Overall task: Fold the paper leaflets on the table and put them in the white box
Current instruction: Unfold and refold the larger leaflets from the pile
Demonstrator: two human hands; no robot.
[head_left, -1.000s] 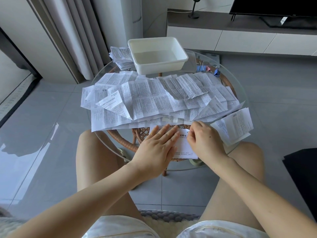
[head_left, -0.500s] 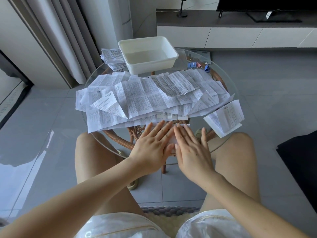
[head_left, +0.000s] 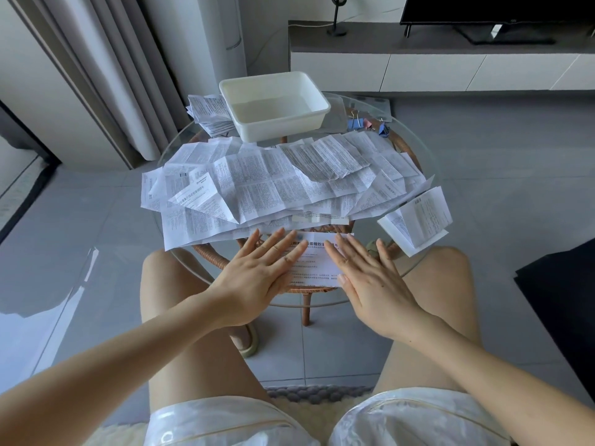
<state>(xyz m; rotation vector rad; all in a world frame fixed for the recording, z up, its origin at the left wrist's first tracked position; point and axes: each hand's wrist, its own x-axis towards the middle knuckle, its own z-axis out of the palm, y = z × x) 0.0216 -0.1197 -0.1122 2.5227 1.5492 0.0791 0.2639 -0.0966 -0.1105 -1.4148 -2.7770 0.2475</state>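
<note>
Flattening a leaflet [head_left: 317, 263] fold.
Left hand [head_left: 257, 278] and right hand [head_left: 370, 278] press it flat, fingers straight; next likely pick up, drop in white box [head_left: 273, 106].

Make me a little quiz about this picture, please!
1. Fill the gap: the blue clips lie to the ____ of the box.
2. True or false: the box already holds folded leaflets.
3. What do the left hand and right hand press flat with straight fingers?
A. a leaflet
B. a clip
C. the box

Key: 1 right; 2 false; 3 A.
</note>
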